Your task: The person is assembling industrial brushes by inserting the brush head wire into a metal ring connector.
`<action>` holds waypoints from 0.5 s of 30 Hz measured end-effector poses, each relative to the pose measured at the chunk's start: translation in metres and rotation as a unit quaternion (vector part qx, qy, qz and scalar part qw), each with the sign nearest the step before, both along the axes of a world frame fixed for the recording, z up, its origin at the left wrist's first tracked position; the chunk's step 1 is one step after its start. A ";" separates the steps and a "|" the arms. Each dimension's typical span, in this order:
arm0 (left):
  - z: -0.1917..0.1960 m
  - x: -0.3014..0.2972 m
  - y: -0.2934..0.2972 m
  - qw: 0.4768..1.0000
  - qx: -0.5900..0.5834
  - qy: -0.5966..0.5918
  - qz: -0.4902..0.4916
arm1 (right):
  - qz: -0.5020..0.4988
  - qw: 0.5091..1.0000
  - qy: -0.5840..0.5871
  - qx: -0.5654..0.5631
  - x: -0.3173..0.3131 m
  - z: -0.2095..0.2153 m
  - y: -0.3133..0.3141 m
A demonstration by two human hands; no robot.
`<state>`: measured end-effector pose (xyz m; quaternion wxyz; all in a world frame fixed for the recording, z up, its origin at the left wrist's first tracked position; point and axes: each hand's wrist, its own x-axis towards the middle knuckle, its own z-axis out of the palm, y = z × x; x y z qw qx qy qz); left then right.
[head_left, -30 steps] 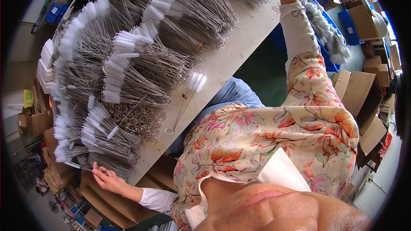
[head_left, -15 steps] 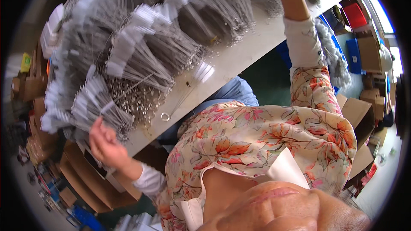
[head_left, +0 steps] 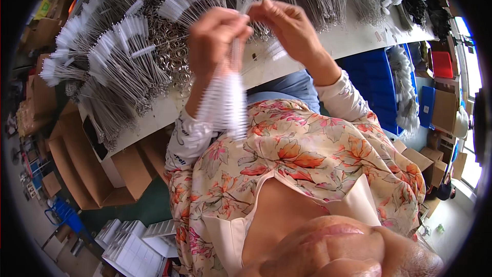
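My left hand [head_left: 218, 36] is closed around the wires of white-bristled wire brushes [head_left: 224, 103]. Their bristle heads hang toward my chest, and I cannot make out how many there are. Close beside it, my right hand [head_left: 289, 28] pinches with thumb and forefinger at about the height of the left fingertips. Whatever those right fingers hold is too small to make out. Both hands are raised over the near edge of the white table [head_left: 246, 72]. Left of my left hand lies a heap of metal rings [head_left: 171, 56].
Bundles of similar brushes [head_left: 125, 46] cover the table's left and far sides, with black brushes [head_left: 410, 0] at far right. A blue bin [head_left: 371, 79] stands right of my lap. Open cardboard boxes [head_left: 97, 159] and a white crate [head_left: 136, 249] are on the left.
My right hand has come back from the far right and my left hand from the brush bundle at left. They now meet in front of me, with brushes in the left.
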<state>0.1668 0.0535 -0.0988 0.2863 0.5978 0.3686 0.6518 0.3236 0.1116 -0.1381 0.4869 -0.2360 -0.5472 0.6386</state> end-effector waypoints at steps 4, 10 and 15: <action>-0.059 0.021 0.008 0.944 0.211 0.239 0.089 | 0.029 0.937 0.223 -0.268 -0.013 0.000 -0.022; -0.071 -0.001 -0.024 0.944 0.109 0.303 0.069 | 0.132 0.931 -0.324 0.099 0.072 0.048 0.003; -0.086 -0.005 -0.049 0.951 -0.106 0.287 -0.052 | 0.045 0.333 -0.812 0.478 0.089 -0.001 -0.026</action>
